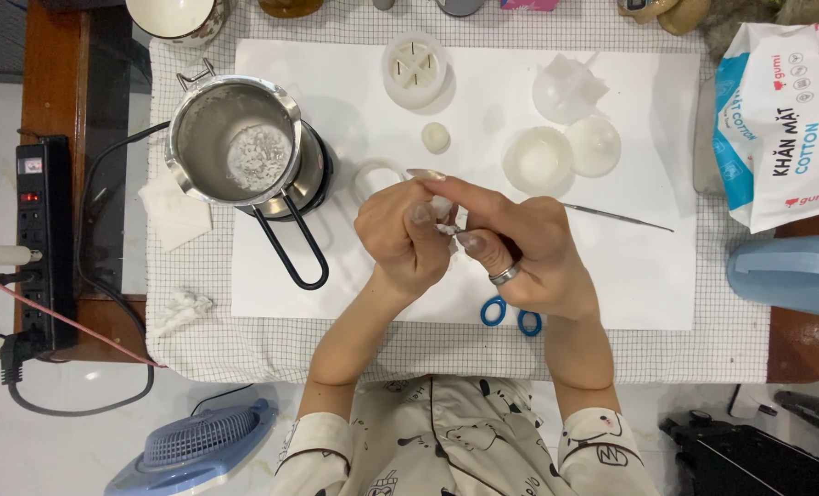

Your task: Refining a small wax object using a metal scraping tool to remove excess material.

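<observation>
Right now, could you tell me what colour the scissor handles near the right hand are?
Blue: the scissor handles show best in the head view.

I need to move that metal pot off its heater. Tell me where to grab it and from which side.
Probably grip the metal pot by the black loop handle, coming from the near edge of the table: the handle juts toward the person, away from the steel wall.

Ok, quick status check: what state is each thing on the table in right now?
Left hand: closed on a small white piece.
Right hand: pinching the same small white piece.
Metal pot: upright on its heater, white residue inside.
Power strip: red switch lit.
Blue scissors: flat, mostly hidden under the right hand.
Round mould: open side up.
Tissue pack: lying at the table edge.
</observation>
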